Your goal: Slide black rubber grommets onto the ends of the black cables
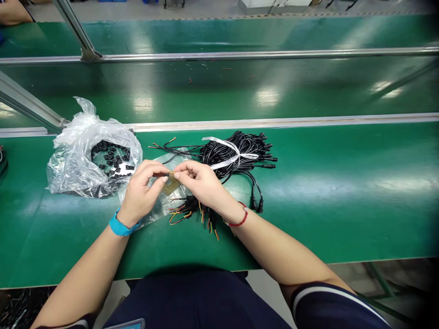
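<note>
My left hand (144, 189), with a blue band on the wrist, and my right hand (200, 180), with a red cord bracelet, meet fingertip to fingertip over the green table (343, 196). Both pinch a thin black wire end (168, 174) between them. Under my hands lies a small clear bag with brownish bits (170, 185). A bundle of black cables (236, 153) tied with white ribbon lies just behind my right hand. Its stripped red and yellow ends (192, 212) fan out below my right wrist.
A crumpled clear plastic bag of small black parts (94, 157) sits at the left. Metal rails (274, 122) cross the bench behind the cables, and a slanted metal post (30, 107) stands at far left. Another person's arm (13, 11) shows at top left.
</note>
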Motion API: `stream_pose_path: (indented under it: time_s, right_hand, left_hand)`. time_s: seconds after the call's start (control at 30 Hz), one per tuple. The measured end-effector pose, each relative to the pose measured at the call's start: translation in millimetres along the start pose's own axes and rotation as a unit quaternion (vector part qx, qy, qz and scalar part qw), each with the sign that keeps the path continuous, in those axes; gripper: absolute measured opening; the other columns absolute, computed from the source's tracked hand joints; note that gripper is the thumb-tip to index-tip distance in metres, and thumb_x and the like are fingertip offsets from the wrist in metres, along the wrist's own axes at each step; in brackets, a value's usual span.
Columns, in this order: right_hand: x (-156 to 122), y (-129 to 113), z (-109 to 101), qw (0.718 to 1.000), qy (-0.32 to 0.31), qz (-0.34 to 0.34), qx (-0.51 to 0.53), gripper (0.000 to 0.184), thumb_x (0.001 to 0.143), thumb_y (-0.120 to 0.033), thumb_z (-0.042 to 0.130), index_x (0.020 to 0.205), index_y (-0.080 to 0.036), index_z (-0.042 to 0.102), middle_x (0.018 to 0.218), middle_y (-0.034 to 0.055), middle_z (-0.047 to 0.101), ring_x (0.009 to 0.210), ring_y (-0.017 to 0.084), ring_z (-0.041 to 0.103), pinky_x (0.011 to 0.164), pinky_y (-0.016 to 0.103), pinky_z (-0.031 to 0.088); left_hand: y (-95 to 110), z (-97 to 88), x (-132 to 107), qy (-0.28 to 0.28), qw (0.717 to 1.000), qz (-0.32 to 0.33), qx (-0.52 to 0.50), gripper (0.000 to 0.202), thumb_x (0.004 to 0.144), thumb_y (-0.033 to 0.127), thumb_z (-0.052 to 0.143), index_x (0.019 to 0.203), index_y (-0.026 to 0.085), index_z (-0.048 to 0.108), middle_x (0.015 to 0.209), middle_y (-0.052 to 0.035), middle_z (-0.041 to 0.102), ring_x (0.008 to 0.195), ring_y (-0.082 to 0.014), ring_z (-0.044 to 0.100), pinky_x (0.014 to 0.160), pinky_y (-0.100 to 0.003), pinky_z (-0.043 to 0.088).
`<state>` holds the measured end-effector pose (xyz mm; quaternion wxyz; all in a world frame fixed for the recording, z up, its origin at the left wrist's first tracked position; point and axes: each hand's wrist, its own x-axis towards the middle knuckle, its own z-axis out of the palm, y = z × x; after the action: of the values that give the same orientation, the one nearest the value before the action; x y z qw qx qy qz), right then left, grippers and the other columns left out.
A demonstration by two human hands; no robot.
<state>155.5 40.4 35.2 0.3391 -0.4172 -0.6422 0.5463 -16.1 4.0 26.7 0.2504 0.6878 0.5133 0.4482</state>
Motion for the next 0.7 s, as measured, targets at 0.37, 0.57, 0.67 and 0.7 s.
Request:
stream_pose_path:
  time_s: [0.37, 0.57, 0.67, 0.7]
  right_hand:
    - [-8.7, 2.0, 5.3, 0.998, 0.059, -0.011, 0.026, 0.01, 0.08, -0.021, 0.057, 0.085, -0.016, 0.064, 0.072, -0.001, 0.064, 0.061, 0.008, 0.054, 0.056, 0.02, 0.042]
    - [-10.0, 7.3, 5.3, 0.996, 0.057, -0.052, -0.037, 0.011, 0.082, -0.018, 0.054, 0.085, -0.018, 0.064, 0.071, -0.0025, 0.063, 0.057, 0.007, 0.05, 0.055, 0.02, 0.039]
    - [-9.9, 9.0, 5.4, 0.993, 0.059, -0.072, -0.073, 0.011, 0.083, -0.018, 0.053, 0.085, -0.018, 0.064, 0.072, -0.0024, 0.064, 0.061, 0.008, 0.052, 0.06, 0.022, 0.04]
    - [-9.7, 9.1, 5.6, 0.992, 0.058, -0.073, -0.083, 0.01, 0.083, -0.018, 0.053, 0.085, -0.018, 0.063, 0.073, -0.0023, 0.064, 0.062, 0.008, 0.053, 0.061, 0.022, 0.04]
  left_hand:
    - [5.5, 7.6, 1.0, 0.042, 0.972, -0.165, -0.161, 0.017, 0.076, 0.025, 0.067, 0.09, 0.016, 0.061, 0.086, -0.0032, 0.065, 0.079, -0.014, 0.063, 0.073, -0.026, 0.052]
    - [6.0, 7.9, 2.3, 0.046, 0.97, -0.173, -0.162, 0.017, 0.075, 0.024, 0.068, 0.089, 0.016, 0.062, 0.085, -0.0027, 0.066, 0.078, -0.0133, 0.063, 0.072, -0.025, 0.053]
    - [6.1, 6.5, 2.2, 0.029, 0.969, -0.178, -0.169, 0.017, 0.075, 0.024, 0.068, 0.09, 0.016, 0.064, 0.085, -0.0031, 0.067, 0.077, -0.0137, 0.064, 0.072, -0.025, 0.053]
    - [6.1, 6.2, 1.9, 0.018, 0.968, -0.181, -0.173, 0.018, 0.076, 0.025, 0.068, 0.09, 0.016, 0.064, 0.086, -0.0035, 0.067, 0.078, -0.0142, 0.064, 0.072, -0.026, 0.053]
